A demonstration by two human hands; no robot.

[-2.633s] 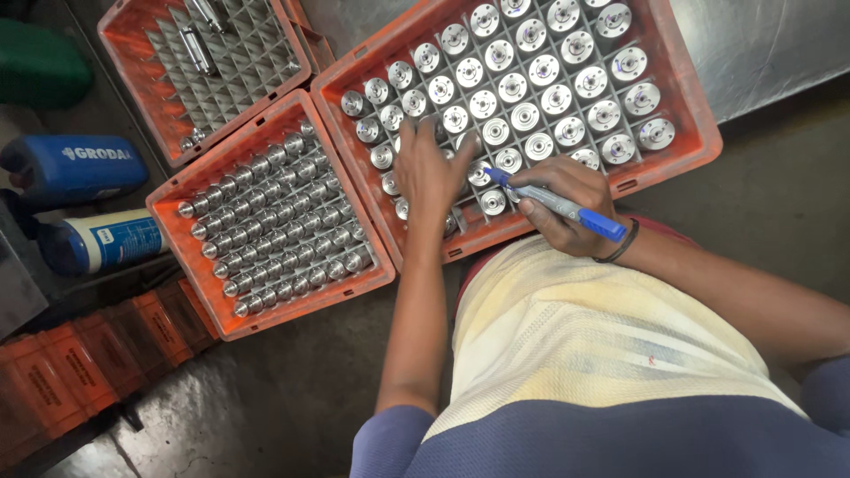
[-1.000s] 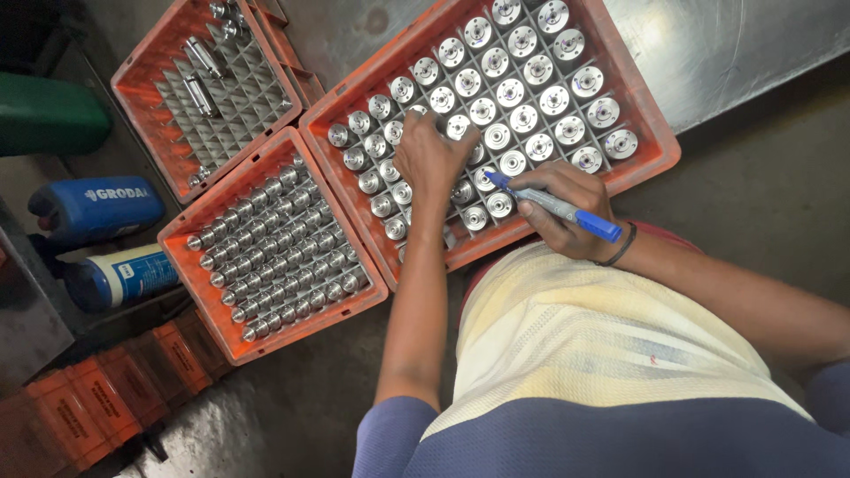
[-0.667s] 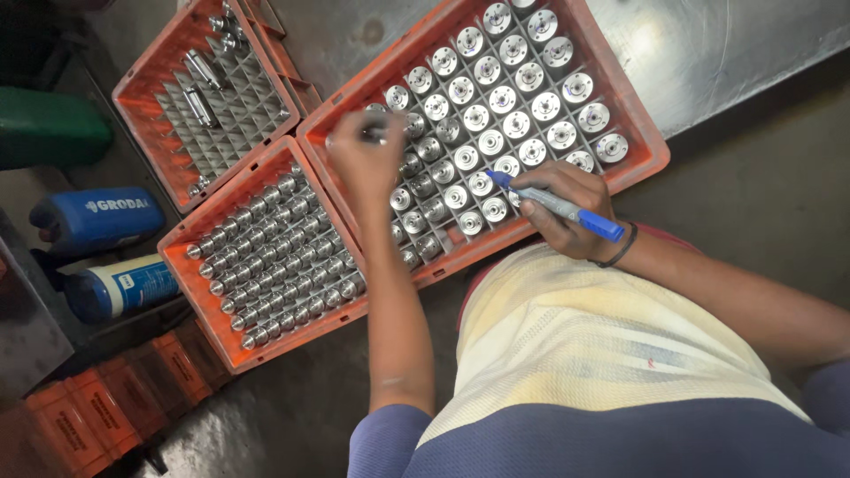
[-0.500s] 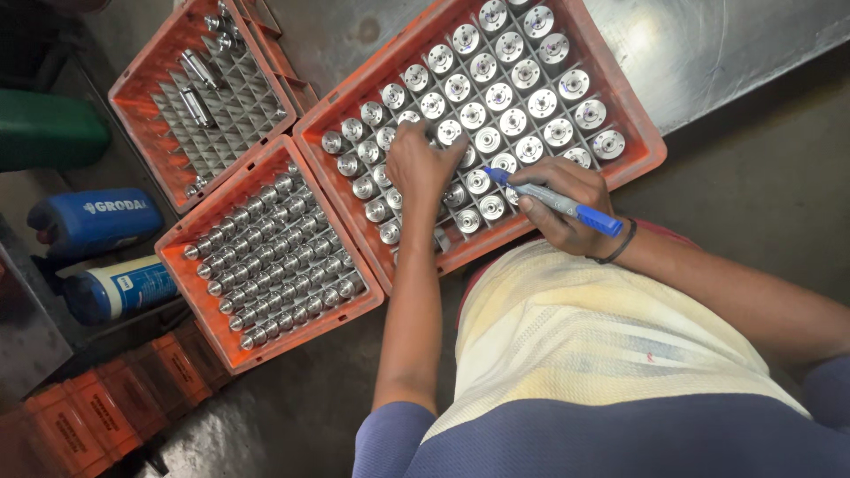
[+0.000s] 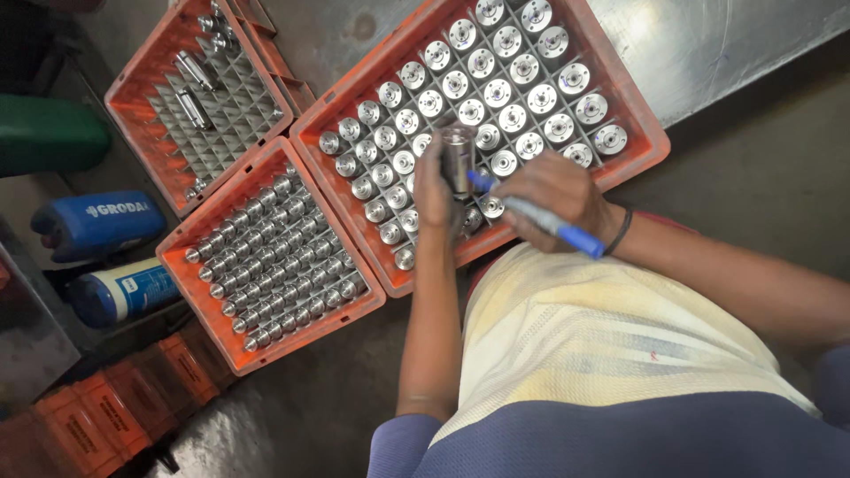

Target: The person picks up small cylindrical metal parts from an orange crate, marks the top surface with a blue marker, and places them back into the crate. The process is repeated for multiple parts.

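Shiny metal cylinder (image 5: 458, 159) lifted out, gripped upright in left hand (image 5: 436, 188), just above big orange crate (image 5: 637, 133) full of same round parts. Right hand (image 5: 556, 196) closed around blue marker (image 5: 542, 218), tip near cylinder. Could go wrong: smooth metal may slip from fingers, drop onto parts below. Half a second ago left hand was down among parts; now raised with one piece.

A factory floor: 3 orange crates (image 5: 620, 106) of machined metal cylinders (image 5: 496, 93) on a steel bench (image 5: 708, 44).
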